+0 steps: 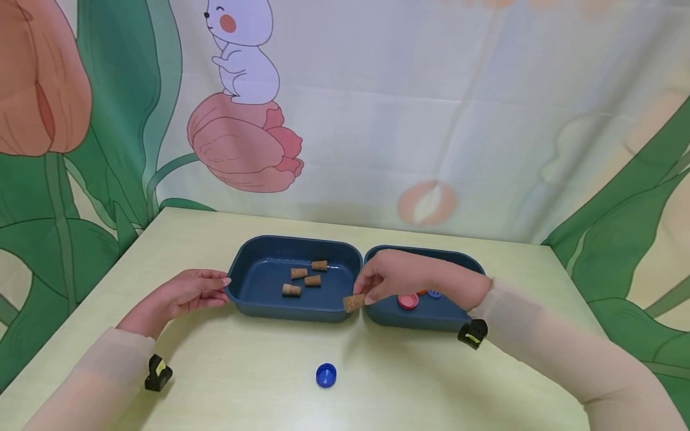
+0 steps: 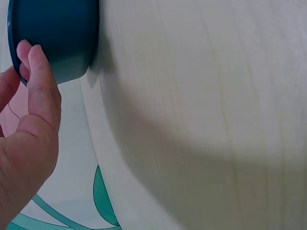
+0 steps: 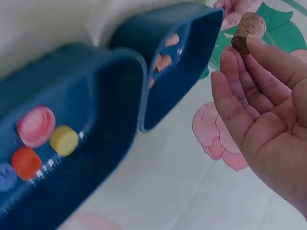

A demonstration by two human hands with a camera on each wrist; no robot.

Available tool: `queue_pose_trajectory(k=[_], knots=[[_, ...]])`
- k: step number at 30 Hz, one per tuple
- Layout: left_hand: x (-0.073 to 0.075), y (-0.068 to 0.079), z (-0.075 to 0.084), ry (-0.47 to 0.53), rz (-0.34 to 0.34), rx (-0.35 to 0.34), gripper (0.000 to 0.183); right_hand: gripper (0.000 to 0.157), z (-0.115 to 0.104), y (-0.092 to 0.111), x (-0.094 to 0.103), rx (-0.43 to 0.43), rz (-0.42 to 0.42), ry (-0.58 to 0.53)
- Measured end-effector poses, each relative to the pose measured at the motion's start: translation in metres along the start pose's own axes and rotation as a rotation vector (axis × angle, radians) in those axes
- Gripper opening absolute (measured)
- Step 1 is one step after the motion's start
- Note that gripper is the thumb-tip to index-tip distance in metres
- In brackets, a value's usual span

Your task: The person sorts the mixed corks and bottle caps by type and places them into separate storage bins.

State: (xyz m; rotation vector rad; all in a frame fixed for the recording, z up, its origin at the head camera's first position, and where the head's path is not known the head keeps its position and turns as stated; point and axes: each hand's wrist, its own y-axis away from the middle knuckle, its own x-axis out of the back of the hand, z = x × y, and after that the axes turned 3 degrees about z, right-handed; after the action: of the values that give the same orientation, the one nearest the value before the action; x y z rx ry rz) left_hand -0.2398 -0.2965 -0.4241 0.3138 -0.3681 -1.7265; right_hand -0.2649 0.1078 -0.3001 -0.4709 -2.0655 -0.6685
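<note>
My right hand (image 1: 396,275) pinches a brown cork (image 1: 354,303) between thumb and fingertips, above the near right corner of the left tray. The same cork (image 3: 248,31) shows at the fingertips in the right wrist view. Several corks (image 1: 291,290) lie on the floor of the dark blue left tray (image 1: 302,312). At that tray's left end, my left hand (image 1: 194,291) holds the rim between thumb and fingers. In the left wrist view the fingers (image 2: 41,86) are against the tray's outer wall (image 2: 72,60).
A second dark blue tray (image 1: 420,319) adjoins on the right, partly hidden by my right forearm. It contains a pink cap (image 3: 36,126), an orange cap (image 3: 26,163), a yellow cap (image 3: 64,140) and a blue piece (image 3: 5,176). A blue bottle cap (image 1: 326,375) sits on the table in front.
</note>
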Motion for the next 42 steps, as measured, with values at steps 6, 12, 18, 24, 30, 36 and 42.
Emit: queue_pose_trajectory(k=[6,12,18,24,30,36,42], knots=[[0.002,0.000,-0.001,0.001,0.002,-0.002,0.006,0.022,-0.003,-0.013,0.021,-0.012,-0.031,0.001],[0.002,-0.001,-0.001,-0.009,0.004,-0.001,0.007,0.026,0.001,-0.024,0.032,-0.017,-0.036,-0.018],[0.001,-0.002,-0.001,-0.019,0.000,0.002,0.007,0.028,0.002,-0.034,0.045,-0.044,-0.052,-0.015],[0.003,-0.003,-0.002,-0.021,0.004,0.001,0.012,0.028,0.000,-0.046,0.059,-0.088,-0.059,-0.052],[0.002,-0.004,-0.003,-0.029,0.007,-0.001,0.014,0.029,0.000,-0.058,0.065,-0.118,-0.054,-0.078],[0.003,-0.003,-0.004,-0.024,0.006,-0.004,0.013,0.029,-0.001,-0.068,0.068,-0.144,-0.040,-0.097],[0.003,-0.003,-0.005,-0.022,0.006,-0.006,0.012,0.028,0.000,-0.075,0.070,-0.162,-0.033,-0.098]])
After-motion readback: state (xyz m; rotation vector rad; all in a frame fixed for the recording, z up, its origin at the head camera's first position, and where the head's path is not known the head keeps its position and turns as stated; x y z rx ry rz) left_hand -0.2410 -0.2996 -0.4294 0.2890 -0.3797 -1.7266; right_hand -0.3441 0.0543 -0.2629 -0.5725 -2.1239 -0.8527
